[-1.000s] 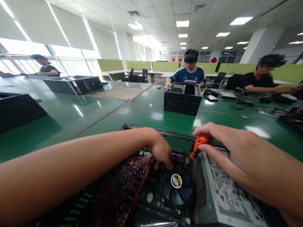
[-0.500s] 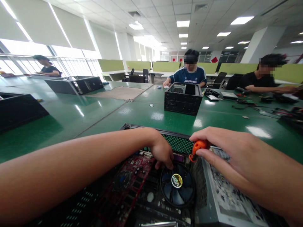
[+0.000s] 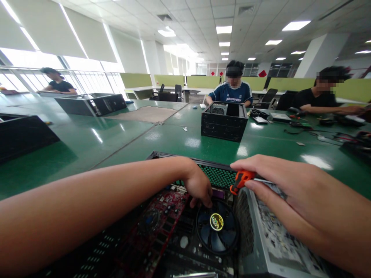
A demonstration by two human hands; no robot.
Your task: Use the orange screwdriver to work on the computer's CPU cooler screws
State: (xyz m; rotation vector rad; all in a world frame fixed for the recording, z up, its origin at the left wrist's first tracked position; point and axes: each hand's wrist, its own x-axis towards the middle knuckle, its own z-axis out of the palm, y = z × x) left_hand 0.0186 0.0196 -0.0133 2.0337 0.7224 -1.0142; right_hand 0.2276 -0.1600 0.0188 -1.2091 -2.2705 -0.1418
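your right hand (image 3: 285,193) grips an orange screwdriver (image 3: 242,179) near the far edge of the computer case (image 3: 158,155) on the desk (image 3: 142,144); whether your left hand (image 3: 198,187), down at the fan (image 3: 218,229), grips anything, i cannot tell.

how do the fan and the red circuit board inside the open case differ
The fan is round, while the red circuit board is long and straight-edged. The fan has dark blades around a centre label; the board carries many small parts. Both sit inside the open case.
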